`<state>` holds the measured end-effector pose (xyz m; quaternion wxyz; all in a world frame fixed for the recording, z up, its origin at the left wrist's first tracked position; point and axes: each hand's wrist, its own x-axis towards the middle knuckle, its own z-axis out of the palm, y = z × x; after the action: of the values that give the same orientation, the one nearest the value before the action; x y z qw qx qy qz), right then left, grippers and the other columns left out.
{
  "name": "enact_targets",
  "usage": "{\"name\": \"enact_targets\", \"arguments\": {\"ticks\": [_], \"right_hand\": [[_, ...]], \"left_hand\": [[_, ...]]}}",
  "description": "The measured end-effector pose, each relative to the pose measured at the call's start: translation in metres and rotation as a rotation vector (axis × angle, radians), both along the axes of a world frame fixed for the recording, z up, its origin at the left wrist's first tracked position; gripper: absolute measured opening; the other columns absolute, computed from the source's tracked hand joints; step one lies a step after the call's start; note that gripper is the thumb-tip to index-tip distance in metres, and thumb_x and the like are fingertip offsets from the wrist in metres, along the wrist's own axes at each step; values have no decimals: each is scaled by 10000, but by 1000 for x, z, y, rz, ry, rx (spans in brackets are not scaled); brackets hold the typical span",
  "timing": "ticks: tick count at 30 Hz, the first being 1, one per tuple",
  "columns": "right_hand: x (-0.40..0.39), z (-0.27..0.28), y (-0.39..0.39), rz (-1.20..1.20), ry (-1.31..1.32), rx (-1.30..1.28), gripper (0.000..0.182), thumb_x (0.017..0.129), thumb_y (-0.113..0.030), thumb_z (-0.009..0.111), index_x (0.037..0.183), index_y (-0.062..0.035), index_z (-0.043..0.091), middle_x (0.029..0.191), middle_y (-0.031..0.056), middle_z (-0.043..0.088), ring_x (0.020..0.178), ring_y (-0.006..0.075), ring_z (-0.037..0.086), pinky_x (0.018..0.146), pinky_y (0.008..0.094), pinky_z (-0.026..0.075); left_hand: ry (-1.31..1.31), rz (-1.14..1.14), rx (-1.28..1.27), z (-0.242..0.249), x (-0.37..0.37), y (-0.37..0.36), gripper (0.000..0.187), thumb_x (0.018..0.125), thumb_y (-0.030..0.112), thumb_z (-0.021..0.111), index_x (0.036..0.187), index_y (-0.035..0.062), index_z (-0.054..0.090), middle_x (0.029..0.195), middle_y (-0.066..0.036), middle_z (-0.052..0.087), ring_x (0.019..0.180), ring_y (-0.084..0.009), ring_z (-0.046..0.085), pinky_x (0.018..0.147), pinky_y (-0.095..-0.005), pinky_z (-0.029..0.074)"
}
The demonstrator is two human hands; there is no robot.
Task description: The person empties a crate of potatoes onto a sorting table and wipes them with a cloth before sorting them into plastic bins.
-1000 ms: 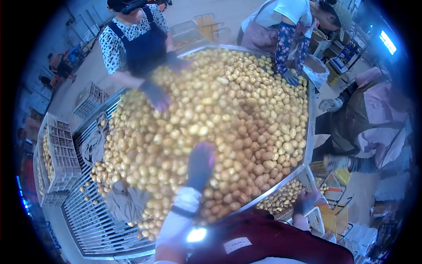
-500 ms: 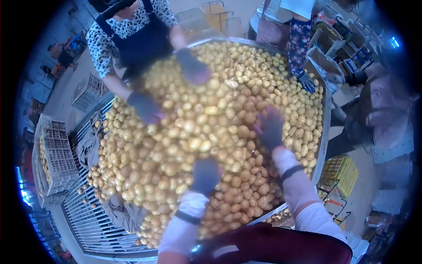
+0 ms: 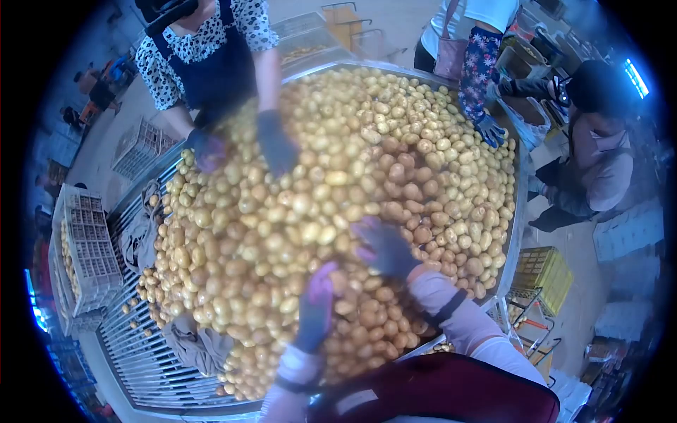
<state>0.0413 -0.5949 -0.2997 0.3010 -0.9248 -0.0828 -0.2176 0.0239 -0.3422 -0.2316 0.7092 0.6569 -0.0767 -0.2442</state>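
A big heap of yellow-brown potatoes (image 3: 261, 225) covers most of a metal-rimmed sorting table. My left hand (image 3: 315, 310), in a grey glove with purple fingers, is turned edge-on over the near part of the heap. Its fingers are stretched out, with a potato (image 3: 339, 283) right beside them. To its right, my right hand (image 3: 384, 247), gloved the same way, has its fingers apart and rests on or just above the potatoes. Some blur hides the exact contact. Browner, darker potatoes (image 3: 405, 176) lie beyond that hand.
Opposite, a co-worker's gloved hands (image 3: 277, 144) are on the heap; another's hand (image 3: 489, 131) touches the far right. Grey cloths (image 3: 197, 343) lie by the slatted table section (image 3: 151, 363). Crates (image 3: 92, 247) stand left, a yellow crate (image 3: 543, 278) right. A person (image 3: 599, 155) stands at right.
My right hand has swept left and toward me, close to my left hand, which has turned edge-on. The opposite co-worker's hands have shifted. The person at right now stands more upright.
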Motion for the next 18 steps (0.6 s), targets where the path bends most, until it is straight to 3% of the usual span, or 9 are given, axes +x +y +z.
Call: {"name": "enact_targets", "arguments": {"ticks": [4, 6, 7, 8, 11, 12, 14, 16, 18], "right_hand": [[1, -12, 22, -146, 82, 335, 427, 907, -224, 666, 1297, -70, 585, 1139, 152, 635, 1006, 344, 620, 865, 440, 502], [-6, 44, 43, -133, 243, 513, 409, 923, -243, 646, 1296, -82, 595, 1162, 148, 632, 1057, 308, 610, 922, 419, 482], [-9, 65, 54, -121, 329, 599, 401, 931, -253, 636, 1295, -88, 600, 1174, 146, 630, 1082, 290, 604, 950, 409, 472], [-14, 67, 66, 101, 272, 646, 455, 914, -284, 670, 1323, -98, 604, 1260, 159, 610, 1170, 297, 580, 994, 408, 455], [9, 78, 72, -2, -106, 178, 494, 876, -246, 691, 1346, -140, 586, 1287, 137, 624, 1222, 318, 571, 1023, 428, 447], [27, 69, 64, -118, -79, 82, 545, 850, -259, 705, 1366, -150, 569, 1332, 147, 592, 1257, 342, 539, 1028, 452, 440], [68, 41, 43, -179, 68, -1, 537, 840, -270, 712, 1344, -149, 576, 1315, 150, 587, 1248, 352, 529, 1019, 465, 441], [90, 37, 37, -220, 147, -20, 515, 832, -280, 717, 1310, -137, 585, 1281, 153, 584, 1229, 356, 524, 1002, 479, 443], [100, 39, 36, -229, 161, 9, 483, 828, -288, 720, 1263, -115, 598, 1231, 158, 583, 1202, 354, 522, 977, 495, 447]], "left_hand": [[538, 237, -524, 26, 2, -3, 560, 1042, 451, 443, 1420, 39, 450, 1295, -95, 595, 1187, -292, 593, 999, -406, 495], [803, 348, -789, 21, 6, 2, 565, 1037, 489, 406, 1417, 74, 456, 1321, -104, 581, 1204, -301, 582, 1008, -408, 503], [780, 333, -776, 27, 7, 3, 544, 1033, 493, 408, 1390, 89, 478, 1317, -108, 581, 1202, -307, 580, 993, -416, 515], [763, 320, -759, 37, 5, 5, 523, 1028, 496, 411, 1362, 104, 500, 1313, -111, 580, 1200, -313, 579, 978, -423, 528], [808, 346, -845, 29, 8, 13, 468, 1017, 507, 411, 1256, 132, 557, 1291, -122, 586, 1192, -332, 576, 930, -454, 555], [838, 368, -902, 20, 7, 16, 455, 1014, 511, 410, 1216, 138, 575, 1283, -126, 589, 1188, -338, 576, 913, -466, 562], [679, 191, -1004, 4, 3, 21, 437, 1026, 447, 409, 1300, 125, 519, 1336, -103, 558, 1197, -273, 567, 936, -458, 548], [747, 253, -910, 20, 4, 15, 383, 1037, 359, 429, 1316, 108, 505, 1307, -71, 569, 1112, -214, 604, 827, -370, 586], [852, 327, -787, 26, 5, 11, 384, 1038, 357, 438, 1300, 89, 515, 1286, -79, 584, 1099, -221, 612, 831, -375, 589]]}}
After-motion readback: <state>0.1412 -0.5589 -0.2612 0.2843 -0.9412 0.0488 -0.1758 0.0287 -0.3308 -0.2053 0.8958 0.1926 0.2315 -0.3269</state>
